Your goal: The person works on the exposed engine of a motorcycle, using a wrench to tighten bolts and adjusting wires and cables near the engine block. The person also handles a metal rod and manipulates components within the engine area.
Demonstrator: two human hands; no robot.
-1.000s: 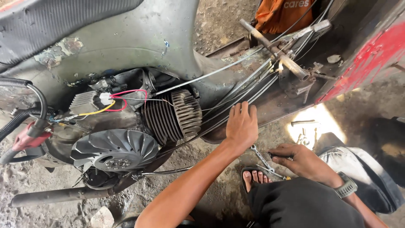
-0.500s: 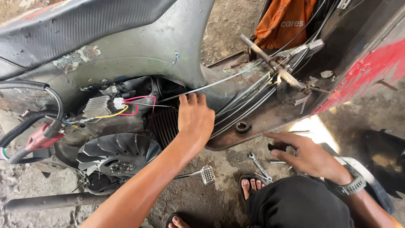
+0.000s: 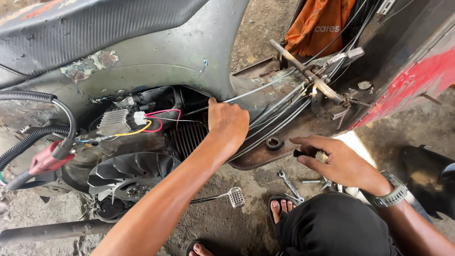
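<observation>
At the scooter's open engine bay, my left hand has moved up off the finned cylinder, its grip now curled on a grey cable; my right hand, lower right, pinches a small dark part.

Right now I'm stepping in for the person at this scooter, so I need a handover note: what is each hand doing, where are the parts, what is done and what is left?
Left hand: reaching into the open engine bay, fingers at the finned cylinder, beside the red, pink and yellow wires; what its grip encloses is hidden.
Right hand: pinching a small dark part low by the footboard edge.
Spanner and another tool lie on the ground by the foot.
Done: side cover off, fan and cables exposed.
Left: engine bay still open, cables loose.
</observation>
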